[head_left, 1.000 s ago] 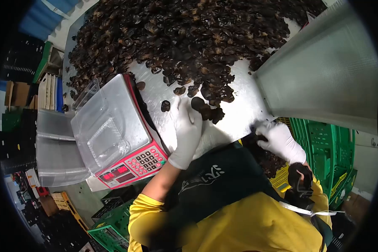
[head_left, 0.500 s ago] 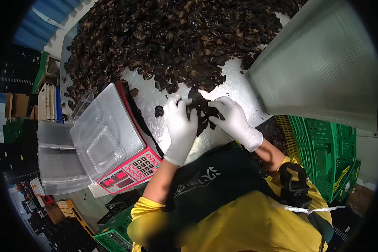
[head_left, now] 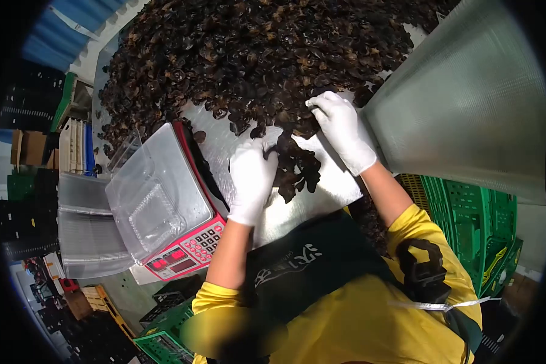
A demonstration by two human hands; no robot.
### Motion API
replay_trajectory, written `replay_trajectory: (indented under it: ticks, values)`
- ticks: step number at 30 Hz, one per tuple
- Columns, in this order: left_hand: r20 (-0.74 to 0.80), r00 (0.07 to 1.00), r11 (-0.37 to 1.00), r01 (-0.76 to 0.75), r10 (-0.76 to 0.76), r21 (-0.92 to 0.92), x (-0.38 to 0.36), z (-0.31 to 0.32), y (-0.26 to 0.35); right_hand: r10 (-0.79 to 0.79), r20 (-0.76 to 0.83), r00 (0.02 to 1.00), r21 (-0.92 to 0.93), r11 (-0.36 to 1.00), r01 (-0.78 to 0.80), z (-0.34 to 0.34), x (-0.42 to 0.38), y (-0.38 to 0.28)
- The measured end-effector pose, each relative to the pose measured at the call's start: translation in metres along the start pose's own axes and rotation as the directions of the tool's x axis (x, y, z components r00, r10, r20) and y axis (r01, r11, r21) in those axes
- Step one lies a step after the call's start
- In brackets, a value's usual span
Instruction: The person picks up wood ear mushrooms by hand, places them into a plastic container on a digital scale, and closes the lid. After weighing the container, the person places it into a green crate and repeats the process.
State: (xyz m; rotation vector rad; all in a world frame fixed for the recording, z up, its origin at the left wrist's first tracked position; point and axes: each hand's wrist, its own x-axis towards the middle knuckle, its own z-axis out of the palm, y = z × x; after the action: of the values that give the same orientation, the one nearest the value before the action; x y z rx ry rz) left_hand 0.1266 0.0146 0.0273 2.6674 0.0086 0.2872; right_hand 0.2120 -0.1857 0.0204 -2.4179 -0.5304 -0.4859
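Note:
Both of my hands wear white gloves. My left hand (head_left: 249, 179) is beside the scale, its fingers curled in at the left edge of a small cluster of wood ear mushrooms (head_left: 300, 167) on the metal table. What those fingers hold, if anything, is hidden. Farther forward, my right hand (head_left: 341, 128) reaches to the near edge of the big heap of dark wood ear mushrooms (head_left: 249, 60). Its fingers are bent and close together, and I cannot make out what lies between them. The small cluster lies between my hands, just below the heap.
A red digital scale (head_left: 188, 246) carries a clear plastic container (head_left: 155, 209), with stacked clear containers (head_left: 82, 224) at its left. A large translucent sheet-like wall (head_left: 461, 103) rises on the right. Green crates (head_left: 461, 212) stand below it. The metal table (head_left: 337, 179) ends near my apron.
My right hand has moved forward from the small cluster to the heap's edge. My left hand has shifted slightly left, and more of the cluster shows between the hands.

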Motion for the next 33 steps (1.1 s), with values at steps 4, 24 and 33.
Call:
replay_trajectory:
  ticks: [4,24,33]
  values:
    - [0.185,0.982,0.951,0.082,-0.026,-0.297,0.0,-0.018,0.007,0.059,0.066,0.996,0.289,0.954,-0.076,-0.013,-0.032,-0.018]
    - [-0.072,0.969,0.883,-0.245,0.237,-0.399,-0.021,-0.009,0.062,0.117,0.232,0.966,0.089,0.986,-0.141,-0.05,-0.038,0.014]
    - [0.198,0.855,0.838,-0.513,0.48,0.182,-0.052,0.03,0.06,0.208,0.085,0.974,0.09,0.972,-0.216,-0.026,-0.038,0.019]
